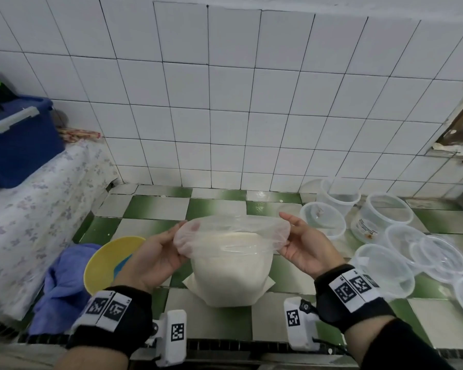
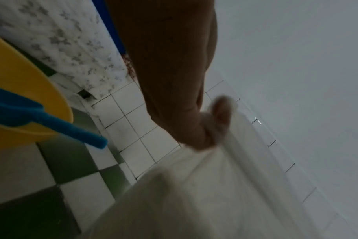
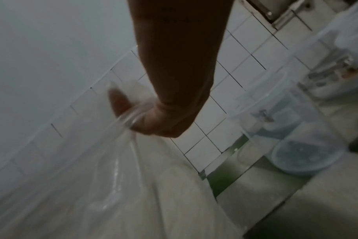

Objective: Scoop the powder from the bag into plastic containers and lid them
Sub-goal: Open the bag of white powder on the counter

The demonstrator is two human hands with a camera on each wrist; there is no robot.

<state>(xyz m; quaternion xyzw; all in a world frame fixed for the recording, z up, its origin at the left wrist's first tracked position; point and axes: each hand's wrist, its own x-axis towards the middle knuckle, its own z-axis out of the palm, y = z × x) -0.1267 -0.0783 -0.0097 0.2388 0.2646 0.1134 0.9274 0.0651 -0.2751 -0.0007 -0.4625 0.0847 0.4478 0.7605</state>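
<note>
A clear plastic bag (image 1: 231, 273) full of off-white powder stands on the checked counter in the middle of the head view. My left hand (image 1: 162, 252) pinches the left side of the bag's mouth, fingers inside the film. My right hand (image 1: 302, 243) pinches the right side, and the mouth is pulled wide between them. The wrist views show the bag (image 2: 194, 194) under my left hand (image 2: 206, 129), and the bag (image 3: 117, 186) held by my right hand (image 3: 141, 116). Several empty clear containers (image 1: 385, 268) stand to the right. A yellow bowl (image 1: 104, 260) with a blue scoop (image 2: 51, 122) sits to the left.
A blue cloth (image 1: 62, 284) lies beside the bowl. At left a flowered cover (image 1: 30, 214) drapes a raised surface that carries a dark blue bin (image 1: 16, 140). A white tiled wall (image 1: 225, 102) closes the back. More containers (image 3: 292, 145) crowd the right of the counter.
</note>
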